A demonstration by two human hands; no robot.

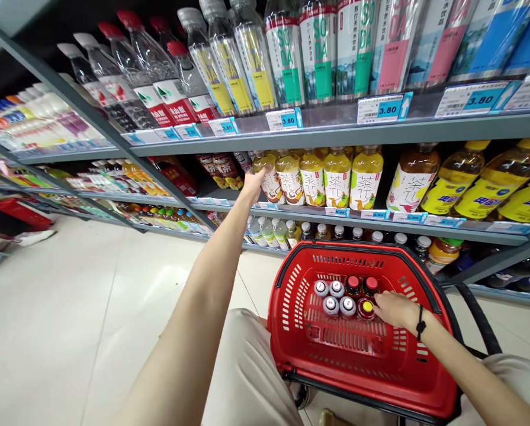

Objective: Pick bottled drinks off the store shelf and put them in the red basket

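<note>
The leftmost pale-yellow tea bottle [272,186] was reached by the left hand [254,182] on the middle shelf [424,231]. The bottle was standing upright, its long axis running upward, directly at the right side of this grip; it was the left hand, and not the other, that was nearer. The fingers were partly hidden, so it could not be told whether the bottle was firmly pinched. The right hand [394,307] was placed low inside the red basket [349,381], beside a yellow-capped bottle [366,309]; whether this bottle was pinched could not be told either.
</note>
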